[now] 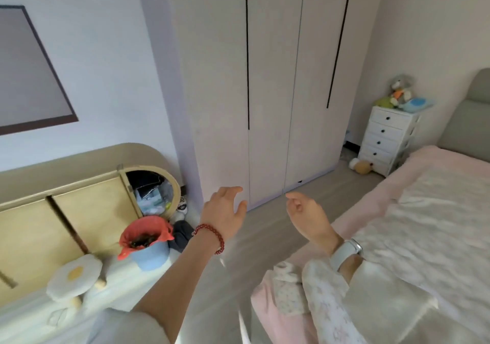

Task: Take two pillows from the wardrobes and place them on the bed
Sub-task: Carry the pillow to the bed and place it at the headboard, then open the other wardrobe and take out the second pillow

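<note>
Head view is showing a tall pale wardrobe (267,86) with closed doors and thin black vertical handles, standing against the far wall; no pillows are showing anywhere, so I cannot tell where they are lying. To the right, a wide bed (424,211) with a pink sheet and a white satin cover is stretching toward a grey padded headboard. Low on the left, a beige wooden cabinet (66,211) is sitting with its rounded end compartment open, holding a jumble of packets and dark items. Beside the wardrobe, a white five-drawer chest (387,139) is carrying soft toys on top. Near the cabinet, a blue bucket (151,256) lined with a red bag is holding dark scraps. Both hands are hovering empty over the grey floor: the left hand (225,216), with a red bead bracelet, is spreading its fingers apart, and the right hand (307,219), above a white wristwatch, is keeping its fingers loosely curled and apart.
</note>
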Action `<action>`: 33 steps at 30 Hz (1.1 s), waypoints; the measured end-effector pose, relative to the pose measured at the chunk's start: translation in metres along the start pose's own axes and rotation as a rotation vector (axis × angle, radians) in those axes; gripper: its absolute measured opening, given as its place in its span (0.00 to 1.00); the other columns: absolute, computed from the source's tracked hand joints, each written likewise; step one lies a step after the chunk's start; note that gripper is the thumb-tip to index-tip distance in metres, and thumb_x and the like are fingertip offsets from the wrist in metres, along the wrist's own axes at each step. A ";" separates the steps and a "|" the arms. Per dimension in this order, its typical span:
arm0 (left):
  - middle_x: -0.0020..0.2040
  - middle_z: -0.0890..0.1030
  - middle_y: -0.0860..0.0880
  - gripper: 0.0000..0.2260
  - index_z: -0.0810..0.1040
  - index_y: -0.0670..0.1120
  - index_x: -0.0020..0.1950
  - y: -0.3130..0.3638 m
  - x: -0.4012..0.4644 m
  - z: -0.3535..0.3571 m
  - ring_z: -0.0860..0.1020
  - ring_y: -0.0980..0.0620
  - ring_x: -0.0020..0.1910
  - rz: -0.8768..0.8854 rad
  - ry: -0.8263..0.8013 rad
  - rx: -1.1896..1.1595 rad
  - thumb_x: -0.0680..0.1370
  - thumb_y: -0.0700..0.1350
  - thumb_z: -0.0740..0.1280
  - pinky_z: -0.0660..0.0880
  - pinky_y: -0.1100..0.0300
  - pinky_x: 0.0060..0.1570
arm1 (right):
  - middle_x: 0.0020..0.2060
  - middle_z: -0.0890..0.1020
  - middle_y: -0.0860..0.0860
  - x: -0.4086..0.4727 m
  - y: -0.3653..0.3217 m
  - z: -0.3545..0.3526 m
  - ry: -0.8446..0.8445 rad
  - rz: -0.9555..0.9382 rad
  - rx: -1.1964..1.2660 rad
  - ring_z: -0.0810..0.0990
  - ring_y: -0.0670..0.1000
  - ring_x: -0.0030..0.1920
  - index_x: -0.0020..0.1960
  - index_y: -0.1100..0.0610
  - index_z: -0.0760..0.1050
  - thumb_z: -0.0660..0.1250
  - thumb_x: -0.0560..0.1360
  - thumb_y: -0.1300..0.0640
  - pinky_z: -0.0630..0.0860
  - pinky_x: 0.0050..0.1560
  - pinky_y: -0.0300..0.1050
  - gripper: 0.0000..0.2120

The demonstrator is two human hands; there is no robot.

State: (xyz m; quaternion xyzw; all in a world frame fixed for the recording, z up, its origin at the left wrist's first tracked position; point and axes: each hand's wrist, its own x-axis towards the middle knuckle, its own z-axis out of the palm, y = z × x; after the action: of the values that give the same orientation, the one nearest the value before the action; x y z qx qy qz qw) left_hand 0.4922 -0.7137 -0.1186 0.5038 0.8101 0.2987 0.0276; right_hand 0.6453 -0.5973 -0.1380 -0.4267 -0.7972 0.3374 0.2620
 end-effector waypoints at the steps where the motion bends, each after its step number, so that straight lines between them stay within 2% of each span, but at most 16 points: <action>1: 0.65 0.72 0.46 0.17 0.69 0.47 0.66 -0.009 0.027 0.002 0.71 0.45 0.63 0.016 -0.008 0.006 0.78 0.48 0.59 0.69 0.51 0.61 | 0.41 0.81 0.56 0.026 -0.001 0.008 0.012 0.001 0.004 0.79 0.59 0.50 0.58 0.56 0.74 0.58 0.76 0.61 0.70 0.49 0.43 0.13; 3: 0.66 0.72 0.45 0.17 0.69 0.47 0.66 -0.028 0.085 0.004 0.71 0.46 0.63 0.033 -0.029 0.016 0.78 0.48 0.59 0.69 0.50 0.62 | 0.40 0.79 0.54 0.081 -0.006 0.023 0.034 0.009 0.016 0.79 0.59 0.49 0.58 0.56 0.75 0.58 0.76 0.61 0.68 0.46 0.41 0.13; 7: 0.65 0.72 0.45 0.17 0.69 0.47 0.66 -0.062 0.190 -0.002 0.71 0.46 0.63 0.071 -0.043 0.034 0.78 0.48 0.59 0.69 0.51 0.61 | 0.46 0.81 0.58 0.186 -0.023 0.050 0.085 0.015 0.028 0.79 0.57 0.49 0.58 0.58 0.75 0.59 0.76 0.62 0.61 0.38 0.32 0.12; 10: 0.64 0.73 0.45 0.16 0.70 0.47 0.66 -0.094 0.248 -0.006 0.71 0.46 0.62 0.077 -0.039 0.032 0.78 0.47 0.59 0.70 0.51 0.61 | 0.48 0.81 0.57 0.246 -0.035 0.069 0.051 0.022 0.014 0.78 0.55 0.48 0.59 0.58 0.74 0.58 0.76 0.62 0.61 0.39 0.31 0.13; 14: 0.64 0.73 0.46 0.16 0.70 0.46 0.65 -0.130 0.336 0.001 0.71 0.47 0.62 0.066 -0.050 0.001 0.78 0.47 0.59 0.69 0.50 0.62 | 0.48 0.82 0.56 0.328 -0.038 0.092 0.085 0.042 0.018 0.73 0.49 0.43 0.59 0.57 0.74 0.58 0.76 0.61 0.64 0.44 0.34 0.13; 20: 0.64 0.73 0.46 0.15 0.71 0.46 0.65 -0.149 0.483 0.037 0.72 0.47 0.61 0.196 -0.102 -0.048 0.78 0.46 0.60 0.69 0.49 0.62 | 0.47 0.81 0.58 0.453 -0.022 0.109 0.199 0.144 0.031 0.73 0.50 0.43 0.58 0.59 0.74 0.58 0.77 0.63 0.65 0.45 0.35 0.13; 24: 0.64 0.74 0.46 0.15 0.71 0.44 0.65 -0.137 0.580 0.060 0.72 0.47 0.62 0.313 -0.147 -0.111 0.78 0.45 0.60 0.69 0.52 0.62 | 0.43 0.80 0.55 0.521 -0.011 0.094 0.291 0.229 0.043 0.76 0.52 0.44 0.58 0.58 0.75 0.58 0.76 0.62 0.67 0.47 0.37 0.12; 28: 0.65 0.73 0.47 0.16 0.70 0.45 0.65 -0.091 0.663 0.103 0.71 0.48 0.63 0.407 -0.223 -0.196 0.78 0.45 0.59 0.67 0.56 0.63 | 0.49 0.82 0.58 0.564 0.021 0.055 0.369 0.347 -0.005 0.78 0.56 0.52 0.59 0.56 0.74 0.58 0.77 0.59 0.71 0.53 0.43 0.13; 33: 0.63 0.74 0.46 0.15 0.72 0.45 0.64 -0.006 0.728 0.186 0.72 0.48 0.62 0.512 -0.314 -0.301 0.78 0.45 0.60 0.69 0.54 0.62 | 0.44 0.83 0.61 0.610 0.088 -0.007 0.528 0.445 -0.051 0.79 0.59 0.47 0.57 0.57 0.76 0.59 0.77 0.60 0.73 0.49 0.45 0.11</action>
State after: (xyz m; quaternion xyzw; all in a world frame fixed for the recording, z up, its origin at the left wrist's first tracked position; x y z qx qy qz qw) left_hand 0.1941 -0.0246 -0.0874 0.7210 0.5898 0.3312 0.1500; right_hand 0.3902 -0.0363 -0.1212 -0.6690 -0.5976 0.2442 0.3683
